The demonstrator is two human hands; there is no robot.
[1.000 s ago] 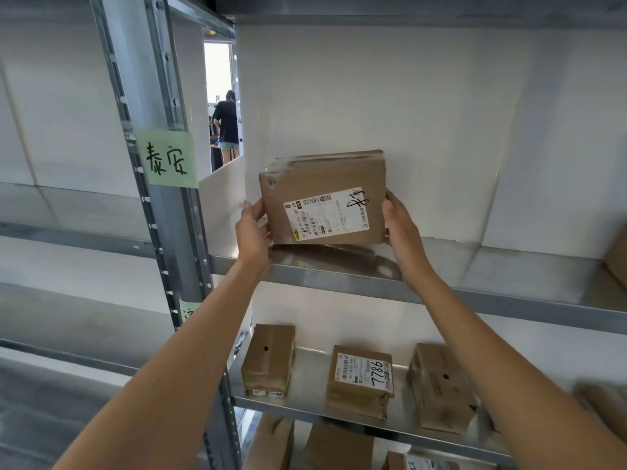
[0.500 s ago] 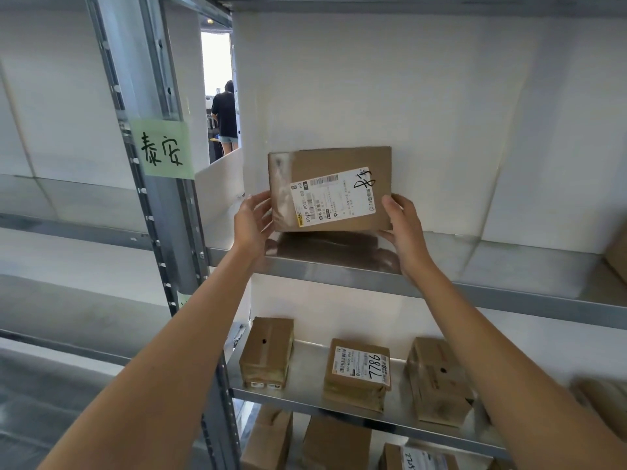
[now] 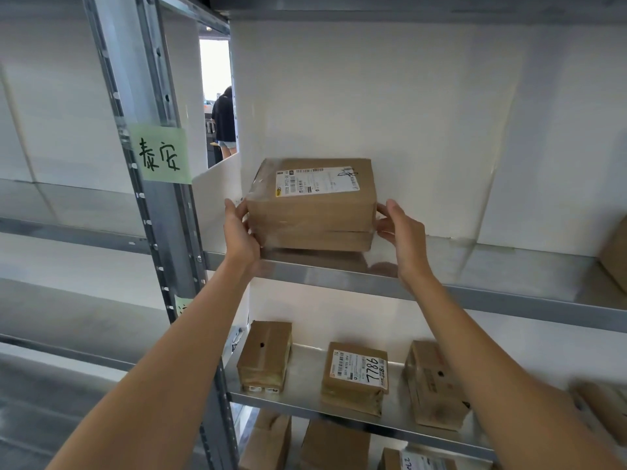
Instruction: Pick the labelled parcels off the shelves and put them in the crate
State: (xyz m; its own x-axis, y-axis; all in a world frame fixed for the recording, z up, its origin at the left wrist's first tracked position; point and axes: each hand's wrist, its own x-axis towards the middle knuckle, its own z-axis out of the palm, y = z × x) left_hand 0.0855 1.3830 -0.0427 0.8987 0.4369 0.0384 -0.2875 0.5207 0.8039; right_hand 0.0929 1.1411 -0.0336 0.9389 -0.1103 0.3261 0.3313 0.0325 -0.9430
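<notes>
A brown cardboard parcel with a white shipping label on its top face sits at the front of the upper metal shelf. My left hand grips its left side and my right hand grips its right side. On the shelf below stand an unlabelled-looking box, a parcel marked 7786 and another brown box. No crate is in view.
A steel upright with a green handwritten tag stands to the left. More boxes sit on the lowest shelf and at the right edge. A person stands far off in a doorway.
The parcel was held upright with its label facing me; it now lies flat, label on top, lower at the shelf's front edge. Both hands stay on its sides.
</notes>
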